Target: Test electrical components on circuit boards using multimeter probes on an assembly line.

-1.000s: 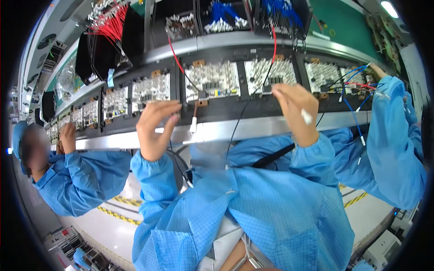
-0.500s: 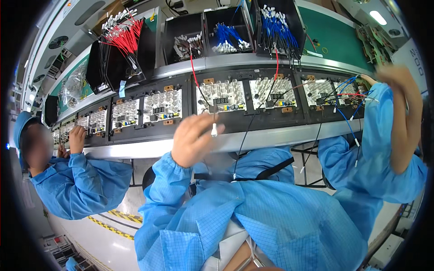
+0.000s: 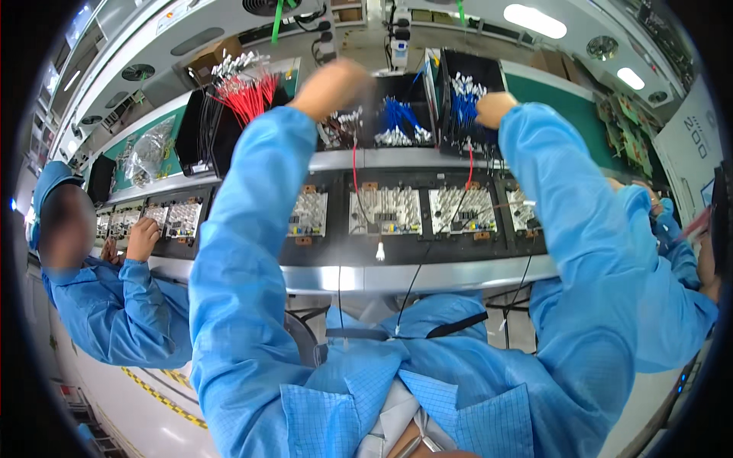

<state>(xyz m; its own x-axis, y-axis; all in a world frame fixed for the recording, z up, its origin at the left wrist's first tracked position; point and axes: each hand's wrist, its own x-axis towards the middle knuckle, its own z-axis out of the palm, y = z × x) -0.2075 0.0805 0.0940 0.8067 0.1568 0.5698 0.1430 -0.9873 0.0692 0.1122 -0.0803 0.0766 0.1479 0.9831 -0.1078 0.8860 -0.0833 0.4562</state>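
Observation:
My left hand (image 3: 336,88) is raised over the bins left of centre, near the dark bin (image 3: 321,145) of short white-ended wires; motion smears its fingers. At the right bin, my right hand (image 3: 495,109) has its fingers curled against the white-ended blue wires (image 3: 463,114); what they hold is hidden. Below, a circuit board (image 3: 385,211) lies in a black fixture with a red-and-black wire (image 3: 355,164) across it. The wire's white connector (image 3: 380,250) rests at the board's near side. A second board (image 3: 462,210) to the right also has a red-and-black wire over it.
A bundle of red wires (image 3: 248,98) stands in a bin at the left, with a clear plastic bag (image 3: 148,153) farther left. A middle bin holds more blue wires (image 3: 401,118). Co-workers sit at both sides; one's hand (image 3: 143,238) is over the left boards. A metal rail (image 3: 343,279) edges the bench.
My left hand has left the middle board and risen to the bins. My right hand is now at the right bin, where no hand was before. The view has tilted up.

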